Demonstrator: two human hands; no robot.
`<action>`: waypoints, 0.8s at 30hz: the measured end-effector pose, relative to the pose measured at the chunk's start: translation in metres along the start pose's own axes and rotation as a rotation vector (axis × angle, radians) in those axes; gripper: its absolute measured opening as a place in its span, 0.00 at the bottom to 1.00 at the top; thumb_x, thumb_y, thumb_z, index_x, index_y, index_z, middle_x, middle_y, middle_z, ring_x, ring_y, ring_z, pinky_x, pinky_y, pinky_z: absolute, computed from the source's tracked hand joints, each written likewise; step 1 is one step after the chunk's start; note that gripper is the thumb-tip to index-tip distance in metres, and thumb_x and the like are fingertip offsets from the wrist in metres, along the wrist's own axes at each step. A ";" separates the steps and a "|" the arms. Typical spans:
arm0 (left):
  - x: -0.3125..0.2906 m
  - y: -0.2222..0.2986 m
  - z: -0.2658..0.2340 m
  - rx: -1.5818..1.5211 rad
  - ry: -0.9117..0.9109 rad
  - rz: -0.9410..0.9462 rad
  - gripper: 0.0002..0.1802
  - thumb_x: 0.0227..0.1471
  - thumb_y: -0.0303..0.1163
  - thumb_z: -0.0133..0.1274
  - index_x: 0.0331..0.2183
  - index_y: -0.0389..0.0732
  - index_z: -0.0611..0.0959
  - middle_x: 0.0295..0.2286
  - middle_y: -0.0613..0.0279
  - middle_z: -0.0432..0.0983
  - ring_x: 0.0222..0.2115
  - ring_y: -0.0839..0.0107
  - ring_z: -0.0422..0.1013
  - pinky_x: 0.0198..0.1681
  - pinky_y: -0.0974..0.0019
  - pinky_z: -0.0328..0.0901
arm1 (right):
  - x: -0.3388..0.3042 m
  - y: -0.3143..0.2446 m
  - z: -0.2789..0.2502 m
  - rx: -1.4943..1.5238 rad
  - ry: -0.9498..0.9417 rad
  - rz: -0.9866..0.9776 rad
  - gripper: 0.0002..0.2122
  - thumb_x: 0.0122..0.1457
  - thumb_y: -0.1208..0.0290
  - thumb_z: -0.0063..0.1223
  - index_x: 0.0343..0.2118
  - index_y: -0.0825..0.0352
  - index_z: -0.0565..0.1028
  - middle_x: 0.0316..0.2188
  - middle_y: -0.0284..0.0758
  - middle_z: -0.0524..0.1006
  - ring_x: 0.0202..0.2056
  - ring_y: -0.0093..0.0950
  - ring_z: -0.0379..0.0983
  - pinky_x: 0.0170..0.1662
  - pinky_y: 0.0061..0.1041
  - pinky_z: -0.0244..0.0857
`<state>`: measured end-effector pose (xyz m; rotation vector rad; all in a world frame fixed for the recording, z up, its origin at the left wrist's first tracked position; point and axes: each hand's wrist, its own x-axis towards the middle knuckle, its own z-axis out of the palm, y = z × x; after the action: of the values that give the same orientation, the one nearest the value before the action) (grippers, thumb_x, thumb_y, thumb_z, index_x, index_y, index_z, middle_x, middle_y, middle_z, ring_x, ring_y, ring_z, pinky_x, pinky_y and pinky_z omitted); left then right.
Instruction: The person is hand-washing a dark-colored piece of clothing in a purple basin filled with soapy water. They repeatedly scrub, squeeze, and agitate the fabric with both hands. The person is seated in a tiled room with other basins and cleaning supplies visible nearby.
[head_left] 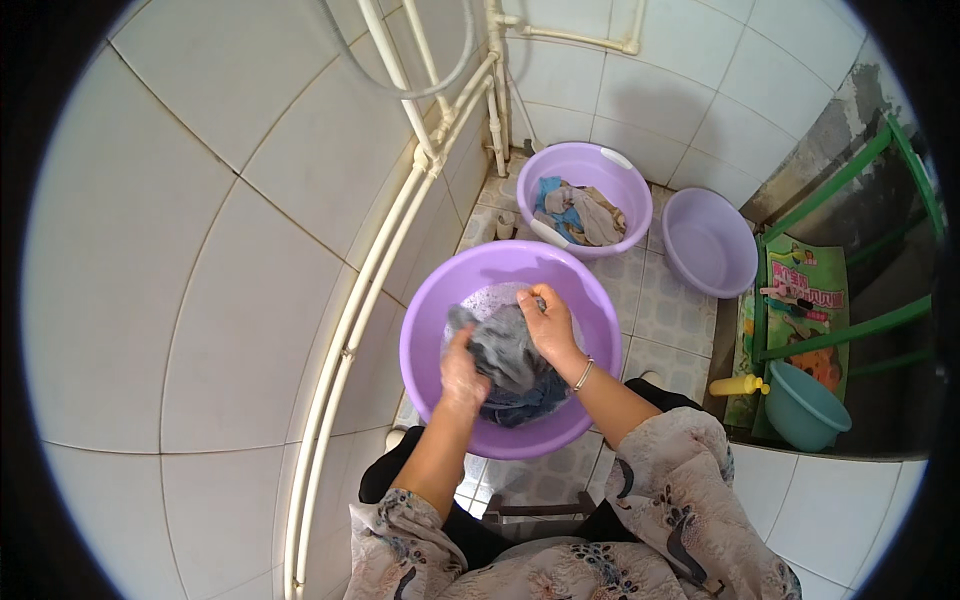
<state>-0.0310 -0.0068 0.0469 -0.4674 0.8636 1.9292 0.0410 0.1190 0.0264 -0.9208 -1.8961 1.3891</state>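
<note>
Both hands are over a large purple basin [425,300] of sudsy water, gripping a wet grey cloth [507,345] between them. My left hand [461,372] is closed on the cloth's left side, a little blurred. Higher up on the right, my right hand [545,320] pinches the cloth's upper edge; a bracelet [583,374] circles that wrist. Dark blue fabric [525,402] lies in the water below the cloth. White foam [492,297] shows along the far side of the water.
Beyond stands a second purple basin [632,190] holding blue and beige clothes [590,213]. A lilac basin [708,243] leans beside it. At right are a green metal frame [850,335], a teal basin [808,408] and a yellow bottle [736,385]. White pipes [345,345] run along the left wall.
</note>
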 end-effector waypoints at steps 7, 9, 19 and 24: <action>0.044 -0.020 -0.068 0.670 0.091 0.349 0.14 0.56 0.39 0.49 0.39 0.39 0.74 0.31 0.57 0.72 0.26 0.66 0.69 0.27 0.67 0.66 | -0.073 -0.064 0.011 -0.098 -0.371 -0.619 0.07 0.54 0.66 0.53 0.26 0.65 0.73 0.20 0.38 0.72 0.23 0.42 0.70 0.31 0.34 0.66; 0.028 -0.042 -0.035 0.286 0.080 0.145 0.17 0.55 0.44 0.49 0.38 0.39 0.74 0.32 0.58 0.72 0.30 0.67 0.69 0.32 0.66 0.65 | -0.051 -0.032 0.010 -0.258 -0.239 -0.391 0.08 0.54 0.66 0.53 0.24 0.64 0.72 0.19 0.38 0.72 0.22 0.41 0.70 0.28 0.34 0.65; 0.002 -0.011 -0.021 0.107 -0.052 0.033 0.15 0.52 0.44 0.52 0.26 0.42 0.76 0.23 0.61 0.72 0.25 0.69 0.70 0.31 0.65 0.68 | -0.069 -0.048 0.011 -0.228 -0.297 -0.672 0.09 0.52 0.63 0.52 0.21 0.61 0.71 0.18 0.40 0.72 0.20 0.39 0.71 0.25 0.35 0.65; -0.036 -0.001 0.021 0.430 -0.254 -0.073 0.22 0.50 0.34 0.51 0.46 0.33 0.71 0.41 0.51 0.70 0.42 0.64 0.69 0.46 0.60 0.65 | 0.003 -0.031 -0.019 -0.147 -0.145 -0.006 0.13 0.55 0.61 0.53 0.23 0.68 0.72 0.19 0.41 0.74 0.23 0.36 0.72 0.28 0.33 0.63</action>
<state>-0.0113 -0.0131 0.0835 0.0025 1.0401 1.6312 0.0487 0.1253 0.0615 -0.9036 -2.1318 1.3592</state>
